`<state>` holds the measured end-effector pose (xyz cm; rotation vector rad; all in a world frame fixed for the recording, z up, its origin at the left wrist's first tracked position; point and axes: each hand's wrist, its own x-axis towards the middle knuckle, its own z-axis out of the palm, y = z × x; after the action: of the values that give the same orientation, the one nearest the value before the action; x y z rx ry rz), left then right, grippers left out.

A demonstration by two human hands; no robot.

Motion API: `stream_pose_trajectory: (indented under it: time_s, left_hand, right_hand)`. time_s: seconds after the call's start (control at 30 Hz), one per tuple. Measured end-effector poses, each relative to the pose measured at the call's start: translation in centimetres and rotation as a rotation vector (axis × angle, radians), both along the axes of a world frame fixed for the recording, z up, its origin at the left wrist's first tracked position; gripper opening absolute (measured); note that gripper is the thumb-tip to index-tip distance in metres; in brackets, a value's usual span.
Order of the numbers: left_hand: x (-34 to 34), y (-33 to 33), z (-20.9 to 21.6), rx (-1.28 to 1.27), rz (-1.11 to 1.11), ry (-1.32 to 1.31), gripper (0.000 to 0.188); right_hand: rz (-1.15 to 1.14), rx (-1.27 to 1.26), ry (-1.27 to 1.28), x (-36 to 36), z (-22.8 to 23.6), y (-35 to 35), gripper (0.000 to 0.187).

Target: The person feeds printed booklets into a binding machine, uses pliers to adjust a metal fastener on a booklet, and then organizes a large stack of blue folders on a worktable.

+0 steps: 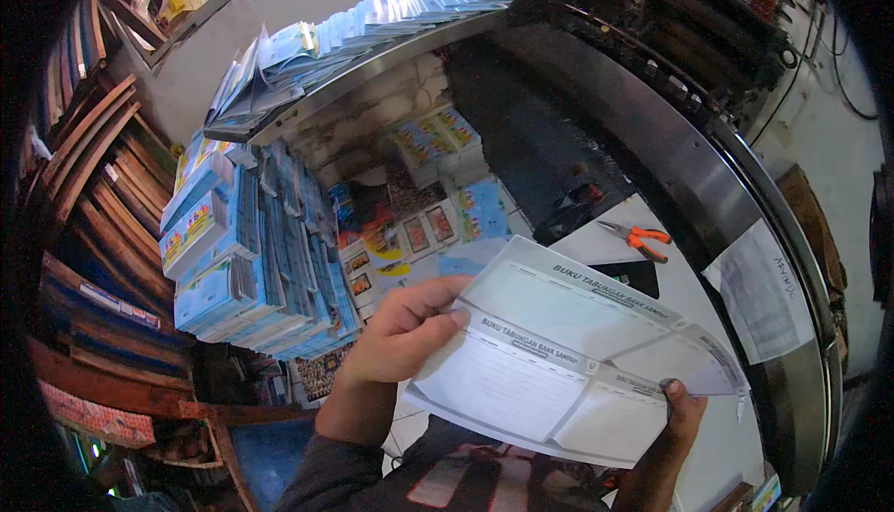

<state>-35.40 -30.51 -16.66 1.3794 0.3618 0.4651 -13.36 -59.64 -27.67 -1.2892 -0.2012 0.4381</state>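
Note:
In front of me I hold some printed white sheets, with dark headings and ruled lines. One layer lies over another, and the upper one bends and lifts at its right end. My left hand is closed at the left edge, thumb against curled fingers, pinching the paper. At the lower right corner my right hand grips the sheets, its thumb on top and the other fingers mostly hidden beneath. Pliers with orange handles rest on a white surface beyond the sheets.
A tall stack of blue booklets stands at the left. More booklets fan along a shelf at the back, and a smaller pile sits on the floor. A metal machine edge curves down the right, with a handwritten paper on it.

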Motion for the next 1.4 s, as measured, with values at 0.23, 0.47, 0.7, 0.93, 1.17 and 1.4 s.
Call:
stream_pose_trajectory:
  time_s: [0.23, 0.47, 0.7, 0.93, 1.17, 1.4]
  left_hand:
    - [-0.8, 0.5, -0.7, 0.217, -0.115, 0.117, 0.030]
    - [-5.8, 0.1, -6.7, 0.293, -0.200, 0.253, 0.035]
    - [-2.9, 1.4, -9.0, 0.224, -0.149, 0.221, 0.031]
    - [3.6, 6.3, -6.9, 0.221, -0.225, 0.044, 0.016]
    - [6.0, 7.4, -0.3, 0.196, -0.155, 0.076, 0.014]
    - [0.6, 11.7, 7.2, 0.267, 0.049, 0.062, 0.010]
  right_hand:
    - [0.352, -0.147, -0.341, 1.7, -1.2, -2.3, 0.048]
    - [0.329, -0.059, -0.406, -2.9, 1.9, -0.5, 0.023]
    - [1.111, 0.101, -0.694, 7.1, 1.1, -0.7, 0.057]
    - [0.429, -0.072, 0.025, 8.8, 2.1, -1.9, 0.042]
    - [1.187, -0.276, 0.224, 16.6, 10.6, 9.4, 0.073]
    - [1.696, -0.725, -0.355, 12.3, 16.9, 21.9, 0.047]
